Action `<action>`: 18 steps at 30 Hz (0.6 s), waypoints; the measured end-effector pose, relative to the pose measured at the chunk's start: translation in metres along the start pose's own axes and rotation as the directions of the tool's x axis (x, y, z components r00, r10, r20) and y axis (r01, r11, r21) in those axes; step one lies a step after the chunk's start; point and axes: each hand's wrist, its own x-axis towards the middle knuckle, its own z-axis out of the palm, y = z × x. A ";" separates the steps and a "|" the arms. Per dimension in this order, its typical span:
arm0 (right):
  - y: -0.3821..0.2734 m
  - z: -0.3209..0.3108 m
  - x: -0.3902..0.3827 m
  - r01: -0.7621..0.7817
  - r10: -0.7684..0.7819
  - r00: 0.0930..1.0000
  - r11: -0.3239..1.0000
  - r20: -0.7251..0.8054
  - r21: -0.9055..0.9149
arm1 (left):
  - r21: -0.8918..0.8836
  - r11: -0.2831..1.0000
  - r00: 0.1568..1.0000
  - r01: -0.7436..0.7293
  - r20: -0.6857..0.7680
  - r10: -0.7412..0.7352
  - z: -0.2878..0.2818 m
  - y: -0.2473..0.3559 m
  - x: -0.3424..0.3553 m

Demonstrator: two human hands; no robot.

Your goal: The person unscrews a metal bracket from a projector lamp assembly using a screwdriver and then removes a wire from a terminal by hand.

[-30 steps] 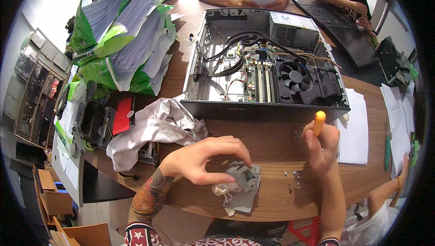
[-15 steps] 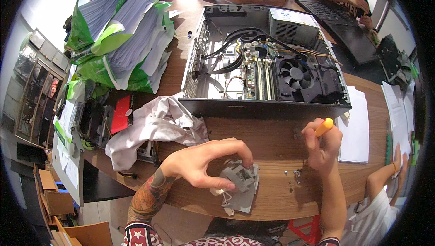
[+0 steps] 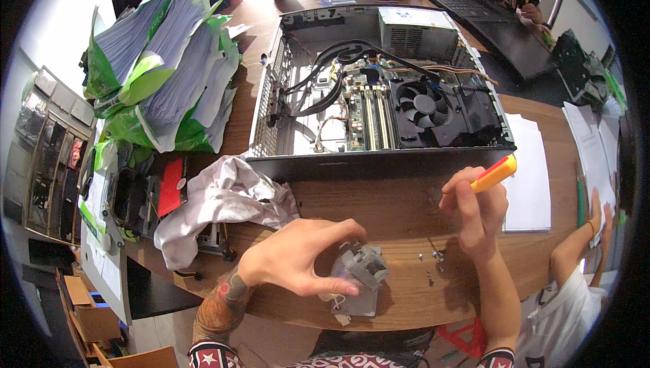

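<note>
My left hand [image 3: 296, 260] is closed around a small grey metal part [image 3: 365, 266], thumb and fingers on opposite sides of it. This part is tilted above a flat grey plate [image 3: 363, 304] at the table's near edge; I cannot tell whether the two are joined. A short white wire with a connector [image 3: 343, 319] hangs beside the plate. To the right, my right hand [image 3: 476, 215] grips a screwdriver [image 3: 494, 174] by its yellow and red handle, which leans up to the right. Several small screws [image 3: 433, 257] lie on the wood between both hands.
An opened desktop computer case [image 3: 379, 158] stands beyond my hands. White papers [image 3: 528, 185] lie to the right, a crumpled white cloth [image 3: 227, 199] to the left. A tall paper stack in green wrap [image 3: 162, 63] and a black laptop [image 3: 497, 36] stand farther back. Other people sit around the table.
My left hand has turned and tilted the grey part. The screwdriver handle in my right hand has swung over to the right. Across the table, a person has shifted a white sheet.
</note>
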 end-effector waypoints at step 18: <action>0.001 0.007 -0.001 -0.103 0.113 0.992 0.982 -0.053 0.161 | 0.007 0.990 0.989 -0.142 -0.045 0.142 0.006 -0.010 0.002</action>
